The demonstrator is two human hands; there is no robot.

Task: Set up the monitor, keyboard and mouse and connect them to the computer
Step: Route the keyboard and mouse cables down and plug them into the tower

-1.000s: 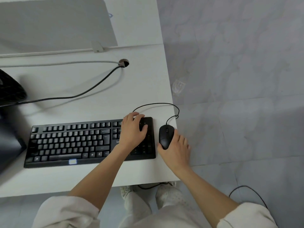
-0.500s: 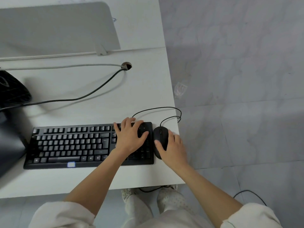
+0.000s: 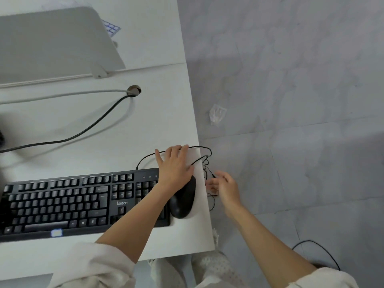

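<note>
A black keyboard (image 3: 83, 202) lies along the near edge of the white tabletop (image 3: 162, 113), its long axis running left to right and tilted slightly, the right end a little farther from the person. A dark cable (image 3: 91, 127) and a pale cable (image 3: 62, 96) cross the tabletop behind it and meet at a round cable hole (image 3: 134, 90); a grey divider panel (image 3: 52, 42) stands beyond. Just right of the keyboard, touching or nearly touching its end, sits the black mouse (image 3: 184, 199), its long axis running near to far with the front end leaning to the right. The person's left hand (image 3: 175, 165) reaches across the keyboard's right end, fingers spread fairly straight, palm over the front of the mouse and fingertips on the thin black mouse cord (image 3: 199, 160) that loops beyond. Past the tabletop's right edge, the right hand (image 3: 225, 187) hovers above the grey tiled floor (image 3: 291, 80) beside a hanging tangle of that cord; its fingers are loosely bent, and motion blur makes it impossible to tell whether they hold the cord. A scrap of clear wrapper (image 3: 217, 114) lies on the floor.
</note>
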